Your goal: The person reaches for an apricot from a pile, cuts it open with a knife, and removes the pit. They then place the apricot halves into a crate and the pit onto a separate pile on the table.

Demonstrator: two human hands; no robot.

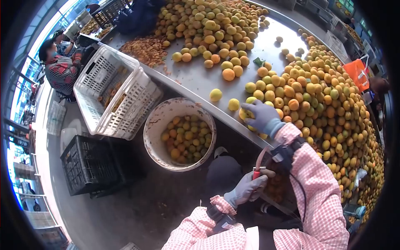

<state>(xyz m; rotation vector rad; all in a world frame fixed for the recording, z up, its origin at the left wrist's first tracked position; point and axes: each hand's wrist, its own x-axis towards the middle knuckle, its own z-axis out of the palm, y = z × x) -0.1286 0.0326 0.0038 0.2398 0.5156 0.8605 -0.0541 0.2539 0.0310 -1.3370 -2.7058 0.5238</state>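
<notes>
My left hand [246, 188], in a grey glove, is closed around the red handle of a knife [256, 171]. Its curved blade points upward, close to my right wrist. Over the table's near edge, my right hand [266, 116], gloved too, has its fingers curled around a yellow-green apricot [245, 113]. Part of that fruit is hidden by the fingers. Two loose apricots, one of them at the edge [233, 104], lie just left of this hand. A large heap of apricots [316, 96] spreads to its right.
Below the metal table [191, 79] stands a white bucket [151, 143] partly filled with apricots. White crates [125, 112] and a black crate [89, 166] are at the left. Split apricot pieces [146, 51] lie at the far edge. A seated person [62, 73] is beyond the crates.
</notes>
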